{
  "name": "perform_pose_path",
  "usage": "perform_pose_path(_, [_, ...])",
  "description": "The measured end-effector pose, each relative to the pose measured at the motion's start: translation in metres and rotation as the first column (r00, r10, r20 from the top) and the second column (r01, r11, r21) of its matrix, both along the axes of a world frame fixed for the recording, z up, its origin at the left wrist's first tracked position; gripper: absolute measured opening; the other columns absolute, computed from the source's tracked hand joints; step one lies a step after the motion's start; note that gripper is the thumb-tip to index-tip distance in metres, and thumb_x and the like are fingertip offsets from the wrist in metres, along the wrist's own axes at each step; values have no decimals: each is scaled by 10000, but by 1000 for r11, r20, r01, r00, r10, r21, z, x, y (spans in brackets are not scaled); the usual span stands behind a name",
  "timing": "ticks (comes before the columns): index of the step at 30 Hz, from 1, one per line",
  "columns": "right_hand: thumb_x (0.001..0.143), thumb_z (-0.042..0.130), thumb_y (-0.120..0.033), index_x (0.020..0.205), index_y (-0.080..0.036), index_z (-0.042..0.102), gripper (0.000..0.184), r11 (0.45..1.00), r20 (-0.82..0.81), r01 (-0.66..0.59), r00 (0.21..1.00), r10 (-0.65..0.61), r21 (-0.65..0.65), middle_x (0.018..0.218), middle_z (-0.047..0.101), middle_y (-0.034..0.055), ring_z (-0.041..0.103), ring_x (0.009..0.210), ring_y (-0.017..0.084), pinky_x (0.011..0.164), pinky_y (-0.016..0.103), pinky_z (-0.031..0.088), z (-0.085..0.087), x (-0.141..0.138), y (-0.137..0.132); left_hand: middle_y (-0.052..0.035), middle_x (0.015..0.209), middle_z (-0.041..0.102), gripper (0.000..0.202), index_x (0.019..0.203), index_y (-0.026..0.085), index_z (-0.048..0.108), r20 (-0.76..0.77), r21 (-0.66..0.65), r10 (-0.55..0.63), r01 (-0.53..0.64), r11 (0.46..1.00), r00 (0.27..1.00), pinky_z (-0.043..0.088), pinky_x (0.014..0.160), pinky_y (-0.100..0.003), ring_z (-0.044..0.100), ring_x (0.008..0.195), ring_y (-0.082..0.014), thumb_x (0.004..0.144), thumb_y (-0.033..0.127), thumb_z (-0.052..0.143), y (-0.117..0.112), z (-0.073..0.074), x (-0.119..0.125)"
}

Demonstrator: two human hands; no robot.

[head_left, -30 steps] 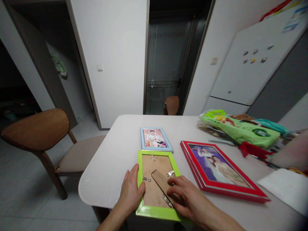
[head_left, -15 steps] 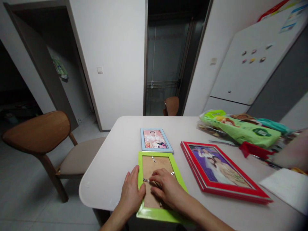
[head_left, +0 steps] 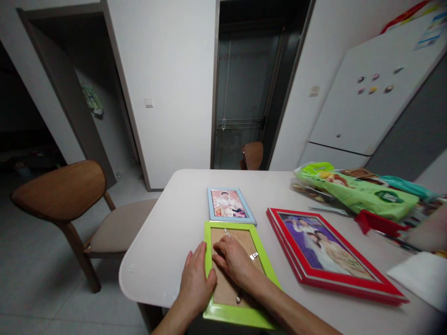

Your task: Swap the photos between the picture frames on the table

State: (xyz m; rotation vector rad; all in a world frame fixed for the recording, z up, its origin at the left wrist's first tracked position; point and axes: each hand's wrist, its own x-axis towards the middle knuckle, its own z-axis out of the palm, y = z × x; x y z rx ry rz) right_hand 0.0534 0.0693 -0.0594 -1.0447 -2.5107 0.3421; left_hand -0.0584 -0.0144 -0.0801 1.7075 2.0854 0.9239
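A lime-green picture frame (head_left: 240, 314) lies face down on the table, its brown backing board (head_left: 223, 295) uppermost. My left hand (head_left: 196, 279) rests along the frame's left edge, fingers stretched out and thumb on the border. Over the board, my right hand (head_left: 234, 260) has its fingers bent and pressed together at the left-side metal clip, which they mostly hide. Other small metal clips show at the top, on the right (head_left: 253, 256) and near the bottom (head_left: 238, 298). Just beyond stands a light blue picture frame (head_left: 249, 216), lying flat with its pink photo upward.
Stacked red picture frames (head_left: 296, 265) lie to the right, a wedding photo on top. Behind them are a green plastic package (head_left: 380, 193), a red object (head_left: 379, 223) and white paper (head_left: 419, 279). A wooden chair (head_left: 63, 188) stands left of the white table (head_left: 164, 246).
My right hand has shifted slightly up the backing board, and its fingers now cover the left clip that showed before. The bottom clip is more exposed. My left hand stays on the edge.
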Motion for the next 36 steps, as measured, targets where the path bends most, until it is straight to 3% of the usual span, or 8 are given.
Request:
perform_pose_path(4, [788,381,-214,848,-134,600,242,993,-3,112,994,-112,24,801,558,72,482,783,159,722,249,326,0,8,25,-83,1283,367,592,1230,77,321,14,3,7,-7,1000,1000,125,1023,-326,318,1172,-187,655,177,416,0,0,0])
perform_pose_path(11, [766,416,-212,878,-186,621,235,981,17,195,981,-195,22,856,554,65,468,836,177,728,268,319,-9,9,43,-91,1288,358,588,1231,70,318,-9,-9,3,-3,1000,1000,128,1021,-336,317,1173,-187,660,170,414,1,-1,1])
perform_pose_path(18, [749,433,-205,880,-205,621,229,987,-1,157,988,-157,20,851,577,58,482,827,174,744,277,325,1,8,34,-82,1296,346,588,1240,84,302,6,-21,16,-16,1000,1000,105,1025,-327,304,1182,-179,668,164,417,1,-2,2])
perform_pose_path(21, [748,427,-231,1000,-165,564,295,989,-22,144,989,-143,26,912,576,82,485,865,181,763,282,327,13,23,21,-86,1294,349,592,1247,76,285,11,-9,19,-19,1000,1000,111,1023,-318,304,1182,-177,678,175,416,0,-2,1])
perform_pose_path(24, [689,497,-305,979,-182,569,324,994,12,107,994,-107,-34,893,571,77,500,834,191,730,284,351,22,47,-3,-92,1295,346,587,1248,61,281,-7,1,20,-20,1000,1000,119,1022,-318,302,1182,-182,688,182,408,-1,-3,2])
perform_pose_path(30, [588,530,-223,982,-194,562,396,990,16,54,998,-53,-131,857,552,68,508,810,194,701,275,377,17,70,-32,-97,1299,339,584,1244,56,287,-21,-7,30,-30,1000,999,108,1021,-316,293,1186,-180,685,174,410,0,-4,2])
perform_pose_path(34, [596,482,-185,866,-181,599,294,990,-9,67,998,-68,-122,799,551,62,513,765,184,680,263,388,19,70,-25,-113,1293,345,558,1223,79,331,80,-23,25,-23,999,997,105,1015,-349,276,1197,-197,699,235,445,2,3,0])
perform_pose_path(36, [604,471,-186,822,-186,610,258,992,-4,68,998,-69,-109,773,548,58,513,746,184,665,265,392,27,69,-25,-131,1282,357,516,1155,81,422,225,16,35,-39,999,974,131,1005,-354,274,1197,-221,681,275,488,3,8,2])
